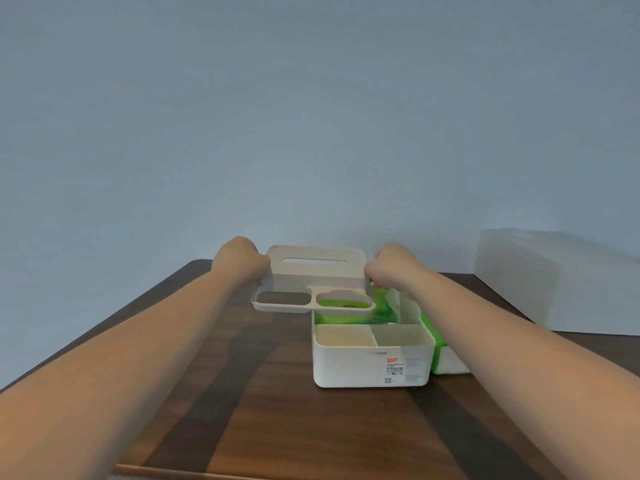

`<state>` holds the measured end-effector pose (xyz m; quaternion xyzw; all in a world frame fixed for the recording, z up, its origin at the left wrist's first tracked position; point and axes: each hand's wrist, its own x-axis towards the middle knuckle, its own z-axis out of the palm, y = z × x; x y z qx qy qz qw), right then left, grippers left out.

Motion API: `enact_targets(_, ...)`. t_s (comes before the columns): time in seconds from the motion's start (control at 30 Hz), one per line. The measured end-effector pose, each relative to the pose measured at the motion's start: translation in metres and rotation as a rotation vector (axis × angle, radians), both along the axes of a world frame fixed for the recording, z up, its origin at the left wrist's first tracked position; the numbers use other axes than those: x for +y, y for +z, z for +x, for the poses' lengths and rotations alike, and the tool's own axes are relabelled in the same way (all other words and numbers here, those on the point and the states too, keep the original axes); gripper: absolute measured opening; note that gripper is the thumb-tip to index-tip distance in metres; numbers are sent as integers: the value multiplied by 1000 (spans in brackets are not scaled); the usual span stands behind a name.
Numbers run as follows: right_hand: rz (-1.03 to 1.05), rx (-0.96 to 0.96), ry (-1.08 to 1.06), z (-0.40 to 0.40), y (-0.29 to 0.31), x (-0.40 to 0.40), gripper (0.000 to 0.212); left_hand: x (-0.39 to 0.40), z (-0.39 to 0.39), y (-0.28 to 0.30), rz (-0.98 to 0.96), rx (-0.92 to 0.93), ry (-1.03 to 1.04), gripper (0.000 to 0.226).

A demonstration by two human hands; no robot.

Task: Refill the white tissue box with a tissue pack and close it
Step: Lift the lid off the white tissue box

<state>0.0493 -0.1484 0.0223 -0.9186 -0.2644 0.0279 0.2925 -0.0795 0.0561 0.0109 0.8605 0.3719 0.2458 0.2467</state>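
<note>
The white tissue box base stands open on the wooden table, with two small front compartments and a green tissue pack lying in its rear section. Its white lid, with a tissue slot and two cut-out openings, hangs in the air above and to the left of the base. My left hand grips the lid's left end and my right hand grips its right end. A second green and white tissue pack lies against the base's right side.
The dark wooden table reaches from the near edge to a pale blue wall. A white block-like object stands at the back right against the wall.
</note>
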Motion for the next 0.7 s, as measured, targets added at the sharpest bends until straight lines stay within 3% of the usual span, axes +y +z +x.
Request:
enact_targets(0.37, -133, -51, 146, -54, -18, 95, 24, 71, -67, -28, -40, 101, 170, 21)
enact_targets(0.7, -548, -112, 216, -76, -53, 137, 32, 98, -76, -80, -14, 242, 195, 17)
